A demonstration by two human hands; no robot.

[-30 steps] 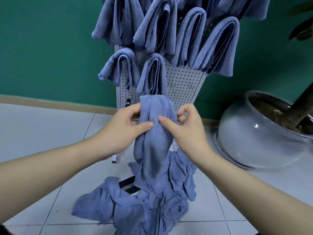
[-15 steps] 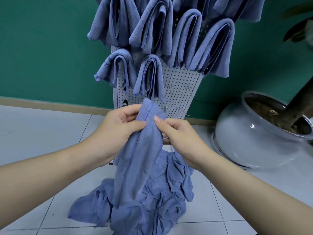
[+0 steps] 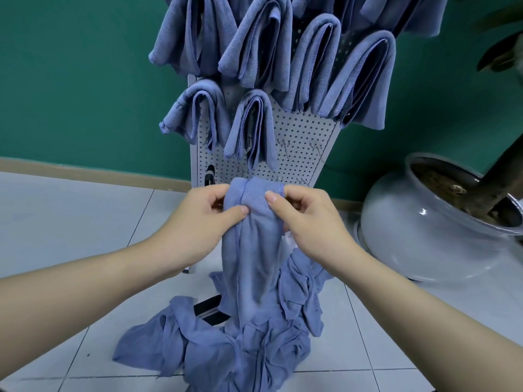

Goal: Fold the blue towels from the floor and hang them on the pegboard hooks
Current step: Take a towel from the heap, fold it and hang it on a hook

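Both hands hold one blue towel (image 3: 254,250) up in front of the pegboard (image 3: 297,142). The left hand (image 3: 203,222) pinches its top fold between thumb and curled fingers, and the right hand (image 3: 305,219) pinches the same fold from the 3 o'clock side, so each grip is closed on the cloth. The towel hangs down in a narrow strip, and its lower end seems to reach the heap of loose towels (image 3: 226,343) on the floor at 6 o'clock.

Folded towels (image 3: 254,52) already fill the upper hooks. Bare hooks (image 3: 314,149) show on the board toward 1 o'clock of the hands.

To do this step well, I judge the edges should be brought level and the strip kept narrow. The fold can then be lifted clear of the heap and draped over a free hook, with both halves hanging evenly.
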